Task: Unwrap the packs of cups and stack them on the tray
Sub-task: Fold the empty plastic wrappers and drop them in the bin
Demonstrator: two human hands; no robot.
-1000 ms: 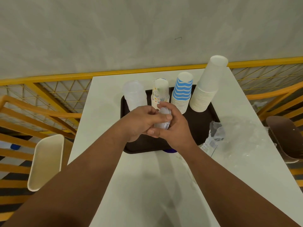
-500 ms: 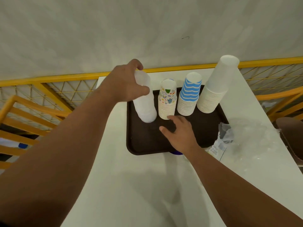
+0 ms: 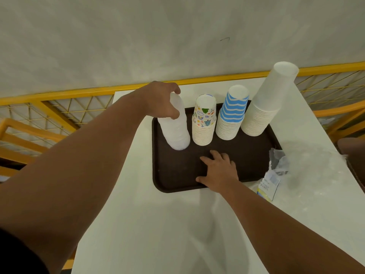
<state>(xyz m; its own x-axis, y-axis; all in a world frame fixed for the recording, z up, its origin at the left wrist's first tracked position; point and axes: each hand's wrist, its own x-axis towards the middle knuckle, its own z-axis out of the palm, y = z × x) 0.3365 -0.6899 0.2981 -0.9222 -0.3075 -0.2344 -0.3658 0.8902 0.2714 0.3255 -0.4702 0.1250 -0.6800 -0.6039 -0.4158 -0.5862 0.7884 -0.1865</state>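
A dark brown tray [image 3: 177, 175] lies on the white table [image 3: 167, 224]. Along its far side stand four upside-down cup stacks: translucent plastic cups [image 3: 176, 131] at the left, cups with coloured drawings [image 3: 204, 123], blue-striped cups [image 3: 233, 115], and a tall plain white stack [image 3: 266, 103] at the right. My left hand [image 3: 162, 99] grips the top of the translucent stack, which leans slightly. My right hand [image 3: 219, 171] rests flat, fingers spread, on the tray's near part and holds nothing.
Crumpled clear plastic wrapping [image 3: 308, 171] and a printed label [image 3: 268, 184] lie on the table right of the tray. Yellow railings [image 3: 59, 115] run behind and to both sides of the table. A brown chair [image 3: 353, 155] shows at the right edge.
A second ago both hands held translucent cups together over the tray. My left hand has since carried them onto the translucent stack at the far left; my right hand dropped flat onto the tray.
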